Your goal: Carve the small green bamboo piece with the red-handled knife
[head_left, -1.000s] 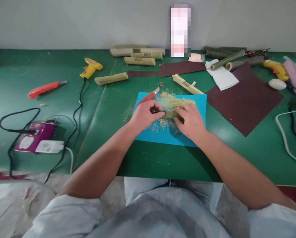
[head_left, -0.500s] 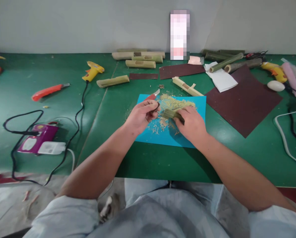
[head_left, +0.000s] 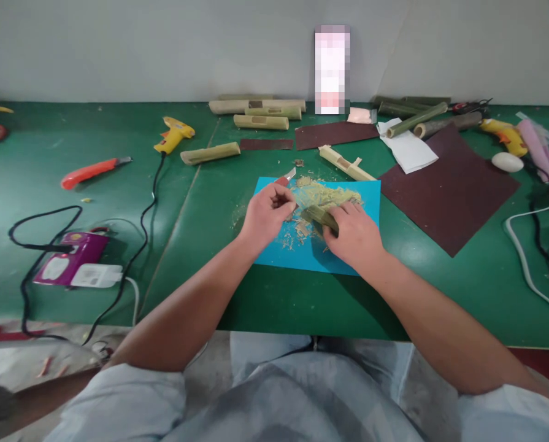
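Observation:
My right hand (head_left: 354, 233) is closed around a short green bamboo tube (head_left: 321, 217), held above a blue sheet (head_left: 274, 255). Left of the tube's end, my left hand (head_left: 269, 212) pinches a small brown piece of sandpaper, mostly hidden by the fingers. Pale shavings and dust (head_left: 327, 193) lie heaped on the sheet behind the tube. Just beyond my left hand shows the blade of a red craft knife (head_left: 287, 177), its rear part covered by the hand.
Cut bamboo pieces (head_left: 261, 122) lie at the back. Brown sandpaper sheets (head_left: 453, 202) and a white paper (head_left: 410, 150) are on the right. At left are a yellow glue gun (head_left: 175, 135), an orange utility knife (head_left: 90, 173) and a purple power strip (head_left: 72, 258). Another person's arm (head_left: 53, 396) shows lower left.
My left hand has turned, its fingers now covering the brown piece that showed before. The bamboo tube is tilted slightly differently. Another person's arm has come in at lower left.

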`<state>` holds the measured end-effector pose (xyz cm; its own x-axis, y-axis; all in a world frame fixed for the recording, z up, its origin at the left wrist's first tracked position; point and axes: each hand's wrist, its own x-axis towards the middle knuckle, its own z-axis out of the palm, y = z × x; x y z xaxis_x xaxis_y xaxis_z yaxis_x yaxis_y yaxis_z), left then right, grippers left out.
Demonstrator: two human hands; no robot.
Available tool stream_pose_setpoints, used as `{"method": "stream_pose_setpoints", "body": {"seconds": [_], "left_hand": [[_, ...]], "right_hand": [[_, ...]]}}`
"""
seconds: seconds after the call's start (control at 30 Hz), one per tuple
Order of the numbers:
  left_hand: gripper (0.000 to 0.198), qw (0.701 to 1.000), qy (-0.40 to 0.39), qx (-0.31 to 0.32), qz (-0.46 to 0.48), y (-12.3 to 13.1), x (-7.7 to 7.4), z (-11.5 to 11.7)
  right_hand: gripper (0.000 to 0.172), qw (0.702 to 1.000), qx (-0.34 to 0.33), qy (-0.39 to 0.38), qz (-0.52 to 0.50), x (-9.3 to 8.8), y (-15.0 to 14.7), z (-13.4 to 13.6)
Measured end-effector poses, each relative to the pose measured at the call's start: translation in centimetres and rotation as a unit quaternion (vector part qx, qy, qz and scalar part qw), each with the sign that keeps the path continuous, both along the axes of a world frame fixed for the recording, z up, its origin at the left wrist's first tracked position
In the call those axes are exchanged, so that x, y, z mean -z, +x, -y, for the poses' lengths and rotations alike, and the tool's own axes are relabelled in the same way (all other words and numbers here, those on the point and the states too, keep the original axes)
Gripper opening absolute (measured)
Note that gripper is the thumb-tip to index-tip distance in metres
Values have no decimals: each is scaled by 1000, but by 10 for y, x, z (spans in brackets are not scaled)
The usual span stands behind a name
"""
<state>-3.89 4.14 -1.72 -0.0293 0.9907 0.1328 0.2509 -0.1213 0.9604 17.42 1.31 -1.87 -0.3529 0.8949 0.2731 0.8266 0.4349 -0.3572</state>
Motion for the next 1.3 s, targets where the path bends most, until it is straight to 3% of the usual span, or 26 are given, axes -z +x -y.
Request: {"method": "stream_pose_setpoints", "body": {"seconds": [0.17, 0.3, 0.43, 0.57, 0.7, 0.97, 1.17, 1.3], "left_hand": [[11, 999, -10, 15, -32, -1, 5, -1], [12, 998, -6, 2, -56, 2, 1, 2], [14, 999, -33, 21, -14, 8, 0, 6], [18, 998, -52, 28, 13, 13, 9, 1], [17, 1000, -20, 16, 3, 16, 15, -6], [2, 991, 46, 39, -119, 15, 12, -2], [21, 987, 53, 57, -142, 13, 9, 8], [31, 971, 109, 92, -192, 8, 9, 11]], "right_hand": [[33, 998, 26, -49, -22, -4, 0, 5], [42, 994, 42, -89, -57, -8, 0, 4], [42, 987, 25, -117, -106, -7, 1, 1], [40, 985, 20, -113, -133, -3, -2, -1], [38, 985, 18, -102, -139, 1, -9, 2], [42, 987, 18, -82, -136, 4, -14, 5], [39, 982, 13, -85, -166, 7, -10, 2], [38, 980, 12, -97, -172, 8, -9, 1]]}}
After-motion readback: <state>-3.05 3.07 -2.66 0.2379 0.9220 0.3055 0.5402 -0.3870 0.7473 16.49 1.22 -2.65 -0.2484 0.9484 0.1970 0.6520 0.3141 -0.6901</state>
